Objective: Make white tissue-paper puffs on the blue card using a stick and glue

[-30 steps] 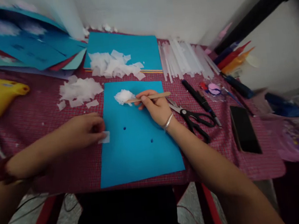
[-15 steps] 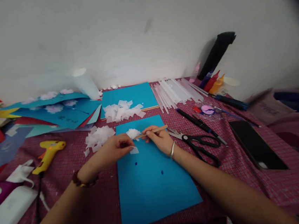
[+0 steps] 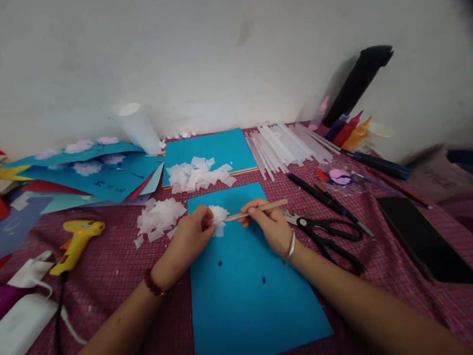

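Observation:
A blue sheet of card (image 3: pixel 249 310) lies before me, with two small dark blue dots on it. Near its top sits a tuft of white tissue paper (image 3: pixel 220 212). At the tuft's left side, my left hand (image 3: pixel 191 232) is closed in a pinch on a small white tissue paper square (image 3: pixel 219 231), partly hidden by the fingers. From the right, my right hand (image 3: pixel 268 224) grips a flat wooden craft stick (image 3: pixel 275 205). The stick's far tip touches or nearly touches the tuft.
Loose tissue squares (image 3: pixel 159 218) lie left of the card, more on a blue stack (image 3: pixel 212 146) behind. Black-handled scissors (image 3: pixel 329 232), a pen (image 3: pixel 315 192) and a phone (image 3: pixel 426 240) lie right. A yellow glue gun (image 3: pixel 75 243) and a power strip (image 3: pixel 21 337) are left.
My left hand has moved up and right, bringing the tissue square to the tuft. My right hand has shifted slightly right in view with the stick; the whole view has also shifted a little.

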{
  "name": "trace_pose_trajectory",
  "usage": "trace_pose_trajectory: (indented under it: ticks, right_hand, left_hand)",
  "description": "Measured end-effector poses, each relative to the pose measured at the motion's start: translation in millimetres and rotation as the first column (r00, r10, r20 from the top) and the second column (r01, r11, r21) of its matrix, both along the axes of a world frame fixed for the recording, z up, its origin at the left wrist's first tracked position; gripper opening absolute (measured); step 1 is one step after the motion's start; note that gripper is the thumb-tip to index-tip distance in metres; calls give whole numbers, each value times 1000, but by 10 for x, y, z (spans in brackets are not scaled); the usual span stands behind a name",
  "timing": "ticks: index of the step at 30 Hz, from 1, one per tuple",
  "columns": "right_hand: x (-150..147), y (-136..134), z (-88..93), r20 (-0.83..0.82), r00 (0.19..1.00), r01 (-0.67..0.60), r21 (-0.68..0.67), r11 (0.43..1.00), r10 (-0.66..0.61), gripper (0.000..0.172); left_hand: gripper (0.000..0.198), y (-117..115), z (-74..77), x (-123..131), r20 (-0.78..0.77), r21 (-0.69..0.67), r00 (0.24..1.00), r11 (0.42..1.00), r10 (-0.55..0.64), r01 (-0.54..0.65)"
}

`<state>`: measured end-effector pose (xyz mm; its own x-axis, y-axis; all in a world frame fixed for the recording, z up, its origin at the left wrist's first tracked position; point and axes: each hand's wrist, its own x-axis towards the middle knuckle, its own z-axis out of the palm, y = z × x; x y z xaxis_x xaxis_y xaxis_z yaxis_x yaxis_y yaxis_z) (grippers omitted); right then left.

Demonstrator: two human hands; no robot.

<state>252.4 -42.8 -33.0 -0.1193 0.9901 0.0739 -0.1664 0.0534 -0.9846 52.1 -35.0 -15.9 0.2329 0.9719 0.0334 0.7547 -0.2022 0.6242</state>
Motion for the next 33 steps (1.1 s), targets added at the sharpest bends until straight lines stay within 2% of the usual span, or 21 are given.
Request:
trace_pose_trajectory:
  ticks: [6, 10, 15, 19, 22, 26, 29, 31, 33]
  right_hand:
    - [23, -75, 15, 110, 991, -79, 57, 995, 72, 11]
    - [1, -105, 20, 254, 964, -121, 163, 979, 77, 14]
    - [-5, -124, 20, 435, 900, -192, 324, 926, 34, 20]
    - [8, -160, 13, 519, 855, -252, 419, 872, -3, 20]
    - [16, -215, 30, 667, 745, -388, 437, 811, -2, 21]
    - [10, -277, 103, 862, 506, -591, 371, 716, -29, 22]
    - [3, -293, 147, 922, 386, -666, 295, 686, -21, 25]
    - [10, -297, 145, 917, 400, -665, 294, 686, -5, 25]
    - [31, -300, 113, 855, 518, -602, 341, 722, 28, 23]
  left_hand:
    - [12, 19, -54, 0, 31, 30, 999, 999, 20, -21]
    - [10, 25, -62, 10, 86, 36, 996, 999, 27, -30]
    - [6, 24, -75, -16, 76, 56, 997, 998, 17, -22]
    - [10, 16, -92, -86, 108, 143, 994, 989, 31, -46]
    - [17, 19, -114, -125, 76, 165, 996, 984, 49, -61]
    - [21, 32, -143, -136, 31, 154, 996, 985, 78, -82]
    - [22, 33, -152, -140, 23, 145, 996, 985, 90, -93]
    - [23, 26, -154, -141, 8, 145, 997, 986, 78, -78]
    - [23, 15, -155, -137, -24, 157, 998, 986, 59, -54]
